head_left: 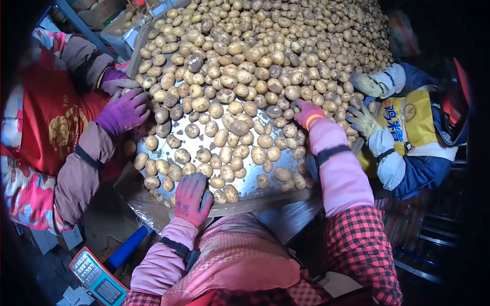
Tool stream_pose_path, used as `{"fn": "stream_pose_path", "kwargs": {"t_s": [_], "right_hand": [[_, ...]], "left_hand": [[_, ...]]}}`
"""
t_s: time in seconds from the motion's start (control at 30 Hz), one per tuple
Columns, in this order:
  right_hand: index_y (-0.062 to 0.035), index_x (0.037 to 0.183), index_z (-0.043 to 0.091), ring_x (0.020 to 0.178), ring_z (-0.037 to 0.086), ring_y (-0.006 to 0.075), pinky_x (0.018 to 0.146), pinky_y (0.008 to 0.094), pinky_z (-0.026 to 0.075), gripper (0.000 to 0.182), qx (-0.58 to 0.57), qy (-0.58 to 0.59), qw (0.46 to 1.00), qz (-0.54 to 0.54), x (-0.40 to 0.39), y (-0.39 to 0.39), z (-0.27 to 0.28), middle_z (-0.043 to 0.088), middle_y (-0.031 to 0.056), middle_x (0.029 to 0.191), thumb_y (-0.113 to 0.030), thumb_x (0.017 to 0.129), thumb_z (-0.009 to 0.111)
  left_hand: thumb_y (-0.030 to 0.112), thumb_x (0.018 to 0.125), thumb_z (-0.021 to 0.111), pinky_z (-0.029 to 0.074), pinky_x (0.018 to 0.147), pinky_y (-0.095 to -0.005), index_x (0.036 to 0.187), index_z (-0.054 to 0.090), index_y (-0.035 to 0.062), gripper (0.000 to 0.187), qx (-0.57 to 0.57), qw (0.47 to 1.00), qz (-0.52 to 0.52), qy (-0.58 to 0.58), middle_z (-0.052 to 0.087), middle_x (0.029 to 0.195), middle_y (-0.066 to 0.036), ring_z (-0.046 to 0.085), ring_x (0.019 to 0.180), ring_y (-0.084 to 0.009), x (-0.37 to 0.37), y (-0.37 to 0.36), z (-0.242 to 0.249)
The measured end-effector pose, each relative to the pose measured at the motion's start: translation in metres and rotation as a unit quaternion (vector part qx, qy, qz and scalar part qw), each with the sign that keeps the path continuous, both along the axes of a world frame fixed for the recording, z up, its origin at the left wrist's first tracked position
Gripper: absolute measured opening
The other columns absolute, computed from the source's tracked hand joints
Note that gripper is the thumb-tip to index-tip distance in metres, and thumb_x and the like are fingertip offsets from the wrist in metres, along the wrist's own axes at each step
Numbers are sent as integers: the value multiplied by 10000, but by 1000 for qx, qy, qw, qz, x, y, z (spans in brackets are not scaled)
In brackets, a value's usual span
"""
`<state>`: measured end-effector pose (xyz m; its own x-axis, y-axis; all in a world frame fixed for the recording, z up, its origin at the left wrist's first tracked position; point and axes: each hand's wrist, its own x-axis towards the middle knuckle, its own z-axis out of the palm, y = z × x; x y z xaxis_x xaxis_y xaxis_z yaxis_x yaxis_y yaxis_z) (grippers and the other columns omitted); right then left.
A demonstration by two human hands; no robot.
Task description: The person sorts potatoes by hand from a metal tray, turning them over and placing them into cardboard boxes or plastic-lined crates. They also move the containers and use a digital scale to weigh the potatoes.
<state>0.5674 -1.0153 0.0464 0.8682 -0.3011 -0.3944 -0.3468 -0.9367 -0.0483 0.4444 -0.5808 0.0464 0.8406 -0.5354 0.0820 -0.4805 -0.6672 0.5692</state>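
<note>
A large heap of potatoes covers the far part of a metal-topped table, and looser potatoes are spread across its near part. My left hand, in a pink glove, lies at the near edge with fingers stretched forward and thumb apart, beside several potatoes. Farther out on the right, my right hand, also pink-gloved, reaches to the front of the heap. Its fingers are curled over a potato there, and their undersides are partly hidden.
At left, a co-worker's purple-gloved hand is among the potatoes. On the right, another co-worker's pale-gloved hand touches the heap. A scale display with keypad stands low at left, beside a blue bar. Boxes are behind.
</note>
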Motion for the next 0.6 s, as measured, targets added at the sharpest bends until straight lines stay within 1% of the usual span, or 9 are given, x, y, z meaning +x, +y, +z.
{"fn": "stream_pose_path", "kwargs": {"t_s": [0.13, 0.23, 0.27, 0.3, 0.37, 0.47, 0.5, 0.53, 0.6], "right_hand": [[-122, 1160, 601, 1031, 611, 246, 898, 356, 485, 349, 314, -314, 890, -102, -57, 32, 28, 644, 108, 1124, -76, 817, 647], [-74, 1159, 590, 882, 595, 164, 792, 323, 515, 306, 448, -402, 789, -123, -93, 103, 24, 627, 66, 1024, -94, 853, 607], [-71, 1188, 582, 916, 593, 160, 813, 317, 510, 335, 440, -398, 803, -62, -112, 127, 28, 622, 66, 1063, -110, 857, 622], [-69, 1216, 574, 950, 592, 156, 834, 311, 505, 366, 433, -394, 810, 0, -130, 151, 33, 617, 67, 1102, -126, 861, 637], [-61, 1255, 561, 1025, 598, 165, 879, 317, 500, 411, 307, -422, 841, 140, -165, 186, 51, 620, 69, 1139, -150, 866, 661], [-63, 1211, 593, 969, 661, 280, 857, 352, 521, 359, 431, -459, 772, -81, -225, 175, 94, 668, 128, 1082, -135, 863, 650], [-64, 1204, 602, 987, 656, 236, 861, 337, 521, 364, 368, -470, 794, -113, -248, 154, 115, 663, 120, 1130, -80, 845, 660], [-47, 1210, 599, 945, 654, 187, 852, 315, 521, 369, 478, -451, 695, -292, -275, 138, 112, 676, 80, 1097, -86, 848, 659], [-12, 1219, 582, 905, 643, 165, 823, 319, 528, 379, 388, -565, 658, -311, -331, 106, 121, 670, 93, 1020, -127, 866, 658]], "left_hand": [[199, 804, 615, 336, 1061, -515, 1275, 513, -19, 528, -11, 999, -15, -36, 528, 1268, -232, 491, 1193, -408, -5, -2, 1], [269, 913, 596, 477, 924, -443, 1275, 513, -6, 462, -189, 968, 75, 144, 579, 1234, -196, 583, 1118, -327, -3, -33, 21], [325, 948, 549, 472, 947, -422, 1319, 482, 28, 480, -373, 828, 72, 413, 583, 1241, -181, 586, 1129, -308, -1, -52, 22], [381, 983, 502, 468, 970, -402, 1362, 450, 62, 498, -498, 584, 63, 638, 586, 1249, -166, 589, 1141, -289, 4, -68, 22], [478, 1006, 384, 502, 909, -408, 1403, 398, 107, 543, -427, 441, 82, 785, 582, 1256, -119, 633, 1009, -267, 10, -90, 42], [495, 1005, 368, 534, 743, -303, 1379, 427, 79, 562, -410, 463, -22, 786, 622, 1164, -123, 634, 855, -195, -2, -112, 38], [518, 999, 367, 527, 648, -251, 1352, 456, 62, 583, -385, 464, -86, 793, 655, 1097, -116, 626, 781, -143, -6, -114, 41], [520, 999, 365, 508, 576, -255, 1357, 453, 73, 579, -369, 391, -71, 840, 666, 1063, -111, 583, 681, -112, -11, -123, 48], [535, 992, 372, 492, 544, -263, 1351, 457, 86, 581, -345, 400, -105, 843, 664, 986, -94, 560, 606, -108, -19, -140, 55]]}}
